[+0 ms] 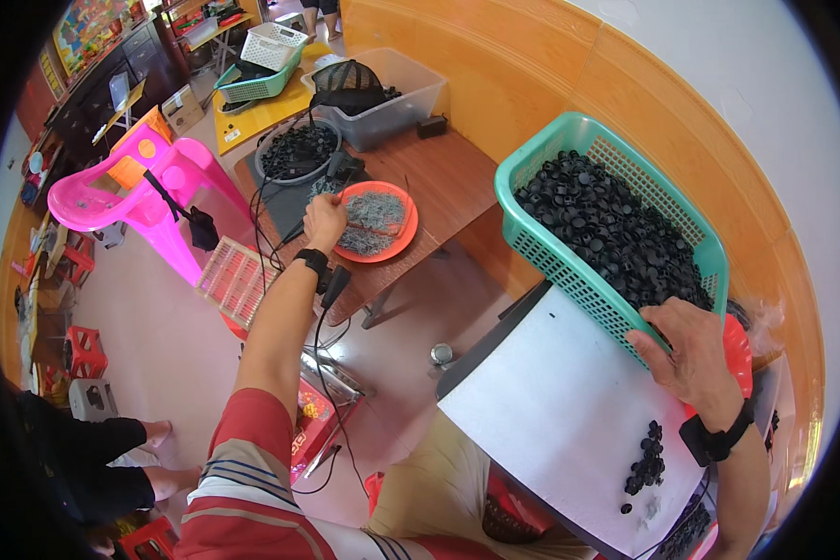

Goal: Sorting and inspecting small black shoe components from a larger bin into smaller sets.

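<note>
My left hand (325, 222) is at the left edge of an orange plate (405, 245) heaped with small grey metal pieces (375, 213). Its fingers are pinched together; what they hold, if anything, is hidden. At the right, my right hand (689, 359) grips the near corner of a green perforated basket (553, 259), thumb outside and fingers over the rim. Small black round plastic parts (607, 224) fill that basket. Below it lies a white work surface (560, 401) with a loose cluster of the same black parts (646, 462) near its right side.
A brown table (439, 177) carries the plate, a round bowl of black parts (299, 149) and a clear plastic bin (411, 98). A pink plastic chair (173, 182) stands left. Black cables (322, 378) hang from the table. Another person's legs (112, 467) show at lower left.
</note>
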The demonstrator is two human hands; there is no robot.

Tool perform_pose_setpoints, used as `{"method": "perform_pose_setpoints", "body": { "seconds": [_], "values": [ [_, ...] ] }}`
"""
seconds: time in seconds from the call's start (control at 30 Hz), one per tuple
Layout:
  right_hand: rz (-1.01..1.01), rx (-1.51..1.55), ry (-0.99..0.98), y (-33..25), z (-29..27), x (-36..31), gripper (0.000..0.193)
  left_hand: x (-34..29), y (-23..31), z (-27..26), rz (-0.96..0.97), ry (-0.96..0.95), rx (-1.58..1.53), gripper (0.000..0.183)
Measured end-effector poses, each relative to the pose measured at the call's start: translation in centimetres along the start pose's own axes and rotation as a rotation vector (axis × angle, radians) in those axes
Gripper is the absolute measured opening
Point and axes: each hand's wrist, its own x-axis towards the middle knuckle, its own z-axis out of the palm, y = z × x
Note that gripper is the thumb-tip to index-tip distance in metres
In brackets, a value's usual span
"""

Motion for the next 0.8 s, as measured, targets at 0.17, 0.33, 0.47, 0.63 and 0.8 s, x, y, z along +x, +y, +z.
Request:
{"method": "perform_pose_setpoints", "body": {
  "seconds": [0.17, 0.33, 0.47, 0.63, 0.8],
  "values": [
    [0.024, 0.017, 0.022, -0.2, 0.2, -0.3, 0.022, -0.1, -0.1, -1.4, 0.108, 0.009, -0.122, 0.027],
    [0.054, -0.013, 0.045, -0.5, 0.7, -0.8, 0.02, -0.5, -0.4, -3.2, 0.139, -0.005, -0.196, 0.029],
    [0.057, -0.04, 0.083, -0.8, 0.8, -1.3, 0.021, -1.5, 0.1, -4.4, 0.085, -0.047, -0.427, 0.028],
    [0.104, -0.091, 0.016, -2.0, 0.3, -2.3, 0.03, -3.8, 0.6, -6.5, 0.117, -0.098, -0.863, 0.022],
    [0.038, -0.181, 0.124, -3.6, -1.2, -4.5, 0.035, -11.4, 5.1, -12.9, 0.227, -0.198, -1.018, 0.014]
  ]
}}
